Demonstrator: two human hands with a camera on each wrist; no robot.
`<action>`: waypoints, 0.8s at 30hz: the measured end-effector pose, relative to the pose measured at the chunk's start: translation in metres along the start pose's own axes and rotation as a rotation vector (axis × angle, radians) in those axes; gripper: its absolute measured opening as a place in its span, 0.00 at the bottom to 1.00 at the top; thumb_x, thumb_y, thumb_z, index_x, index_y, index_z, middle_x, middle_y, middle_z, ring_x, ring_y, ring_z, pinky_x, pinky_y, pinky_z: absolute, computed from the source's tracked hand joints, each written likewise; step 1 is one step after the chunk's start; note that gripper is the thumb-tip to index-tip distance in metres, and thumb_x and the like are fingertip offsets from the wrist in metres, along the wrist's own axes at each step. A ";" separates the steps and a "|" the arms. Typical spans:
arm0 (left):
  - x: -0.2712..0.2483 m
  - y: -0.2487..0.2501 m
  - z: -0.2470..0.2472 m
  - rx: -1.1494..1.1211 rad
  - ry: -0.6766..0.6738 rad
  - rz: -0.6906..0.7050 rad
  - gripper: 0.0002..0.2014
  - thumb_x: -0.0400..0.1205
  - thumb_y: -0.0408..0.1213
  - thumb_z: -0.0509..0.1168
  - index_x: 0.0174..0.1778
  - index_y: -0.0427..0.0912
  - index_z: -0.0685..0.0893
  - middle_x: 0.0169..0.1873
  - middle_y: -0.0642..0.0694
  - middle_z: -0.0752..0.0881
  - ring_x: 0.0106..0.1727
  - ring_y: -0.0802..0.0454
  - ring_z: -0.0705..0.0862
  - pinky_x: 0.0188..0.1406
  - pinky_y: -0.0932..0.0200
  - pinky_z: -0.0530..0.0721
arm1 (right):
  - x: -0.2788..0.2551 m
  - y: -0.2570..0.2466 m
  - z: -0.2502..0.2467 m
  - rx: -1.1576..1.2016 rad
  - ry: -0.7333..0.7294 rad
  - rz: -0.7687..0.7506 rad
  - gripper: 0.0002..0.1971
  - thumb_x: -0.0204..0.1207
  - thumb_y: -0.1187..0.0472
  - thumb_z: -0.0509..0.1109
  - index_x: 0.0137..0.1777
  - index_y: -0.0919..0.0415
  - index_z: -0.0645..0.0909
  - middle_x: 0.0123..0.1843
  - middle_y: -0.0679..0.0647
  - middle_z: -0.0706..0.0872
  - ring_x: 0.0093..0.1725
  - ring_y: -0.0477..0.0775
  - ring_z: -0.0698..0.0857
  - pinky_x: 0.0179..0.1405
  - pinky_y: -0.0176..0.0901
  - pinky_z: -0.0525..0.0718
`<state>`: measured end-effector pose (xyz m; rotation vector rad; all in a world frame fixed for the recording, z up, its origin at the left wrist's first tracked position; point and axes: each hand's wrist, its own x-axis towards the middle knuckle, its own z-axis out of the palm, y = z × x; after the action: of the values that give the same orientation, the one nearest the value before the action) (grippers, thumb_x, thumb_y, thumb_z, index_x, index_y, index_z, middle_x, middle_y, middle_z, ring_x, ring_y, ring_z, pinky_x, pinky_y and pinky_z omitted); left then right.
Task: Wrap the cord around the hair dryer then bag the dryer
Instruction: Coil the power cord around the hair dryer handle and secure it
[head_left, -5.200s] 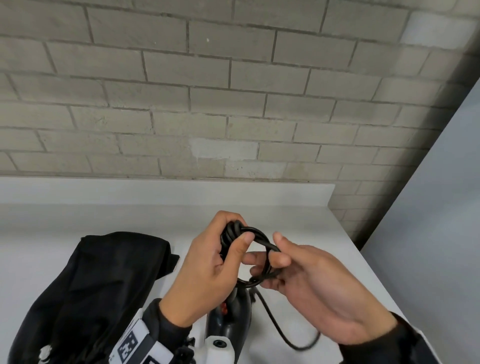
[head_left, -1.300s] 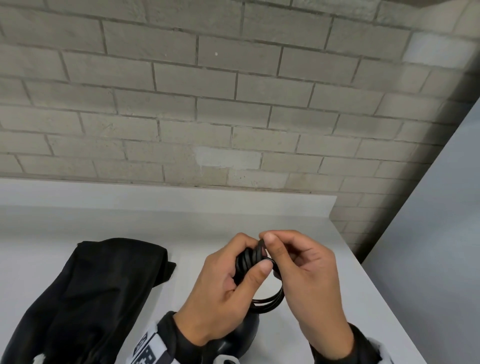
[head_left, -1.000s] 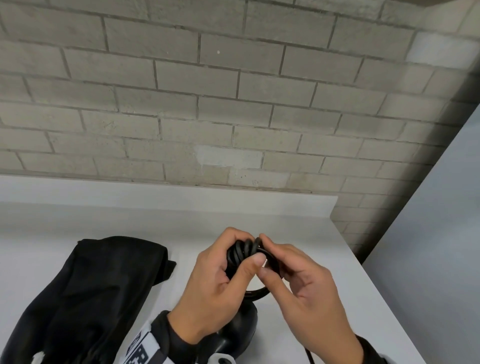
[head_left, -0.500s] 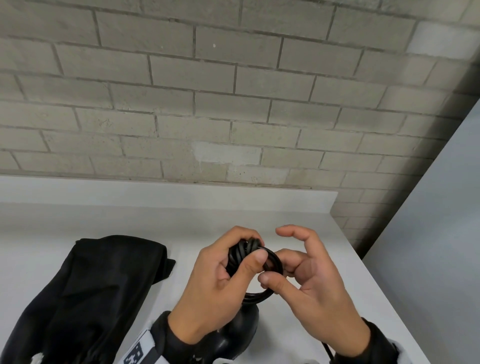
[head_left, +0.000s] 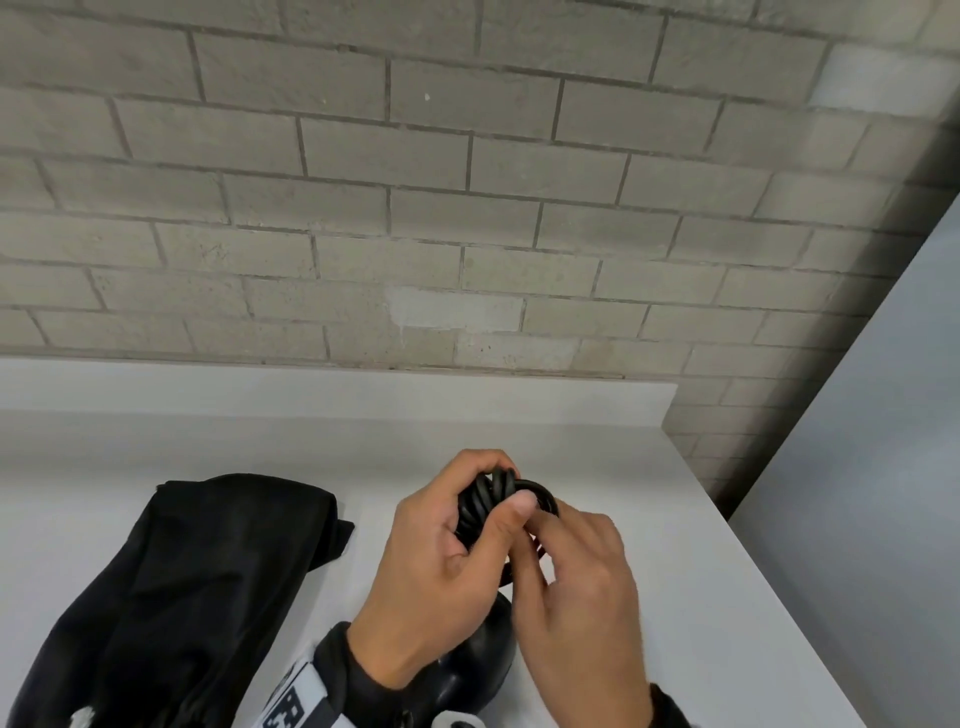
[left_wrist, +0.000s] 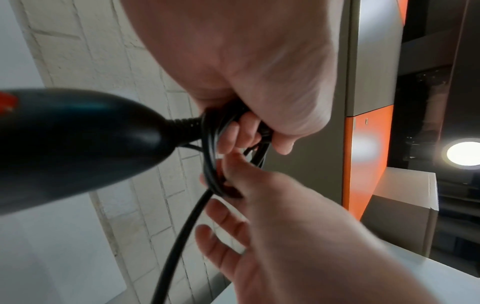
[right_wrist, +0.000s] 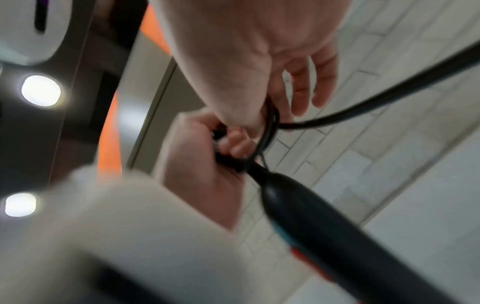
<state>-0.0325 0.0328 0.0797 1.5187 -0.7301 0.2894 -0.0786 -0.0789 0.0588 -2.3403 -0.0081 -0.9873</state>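
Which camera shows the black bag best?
The head view. The black bag lies whole on the white table, left of the left hand holding the cord. Both wrist views miss the bag; they show only hands, cord and dryer.

cord (head_left: 485, 501): black, coiled, your hands grip it above dryer (head_left: 480, 670) | dryer: black | bag (head_left: 197, 582): black, crumpled, left of dryer

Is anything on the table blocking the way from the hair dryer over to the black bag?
Nothing visible does. The black plastic hair dryer hangs under the left hand, which grips the coiled black cord while the right hand pinches a loop. Only bare white table lies between it and the black cloth bag at the left.
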 end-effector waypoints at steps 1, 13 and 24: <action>0.001 -0.001 -0.001 0.015 0.010 0.006 0.08 0.81 0.46 0.66 0.50 0.46 0.83 0.35 0.49 0.84 0.31 0.57 0.82 0.33 0.69 0.79 | 0.004 -0.005 -0.007 0.109 -0.089 0.108 0.12 0.81 0.48 0.63 0.46 0.46 0.87 0.48 0.31 0.88 0.47 0.42 0.81 0.45 0.26 0.76; 0.001 -0.008 -0.004 0.172 -0.041 0.102 0.06 0.84 0.48 0.64 0.50 0.51 0.80 0.30 0.55 0.79 0.29 0.59 0.77 0.32 0.70 0.75 | 0.048 -0.004 -0.080 1.187 -0.687 0.947 0.20 0.77 0.51 0.71 0.27 0.59 0.76 0.40 0.55 0.90 0.49 0.58 0.83 0.58 0.53 0.75; 0.009 -0.012 -0.002 0.140 0.034 0.132 0.06 0.83 0.43 0.66 0.47 0.45 0.82 0.28 0.54 0.76 0.26 0.61 0.73 0.29 0.69 0.72 | 0.020 0.012 -0.069 0.657 -0.464 0.496 0.18 0.74 0.42 0.72 0.46 0.58 0.90 0.45 0.53 0.92 0.43 0.47 0.86 0.49 0.40 0.82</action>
<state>-0.0180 0.0316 0.0758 1.5960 -0.7986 0.4726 -0.1063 -0.1291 0.1035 -1.7707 0.0548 -0.1424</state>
